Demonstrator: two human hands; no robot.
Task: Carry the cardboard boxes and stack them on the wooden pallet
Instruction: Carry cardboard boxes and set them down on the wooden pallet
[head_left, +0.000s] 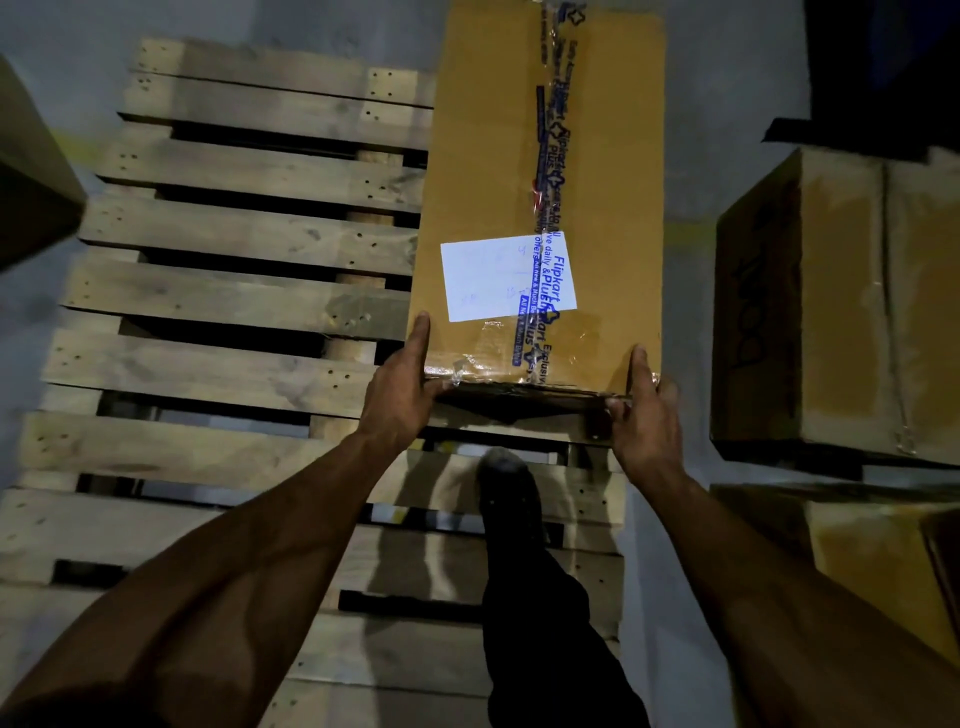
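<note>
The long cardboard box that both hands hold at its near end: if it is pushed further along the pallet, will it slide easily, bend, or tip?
The long cardboard box probably stays stiff: its top looks flat and taped shut. It may catch rather than slide, since the wooden pallet has gaps between slats. It seems unlikely to tip, lying low and flat, with the left hand and right hand gripping its near corners.

The pallet (244, 291) is the landmark. Its left and middle slats lie bare, open from above. Along its right edge a long box (540, 197) covers the slats, with the left hand (402, 387) and right hand (647, 415) gripping its near end. A leg and shoe (511, 488) stand on the near slats. Right of the pallet, across a narrow strip of floor, sits a brown box (841, 312), with another box (857, 561) nearer. A dark box (31, 171) stands off the pallet's left side.
</note>
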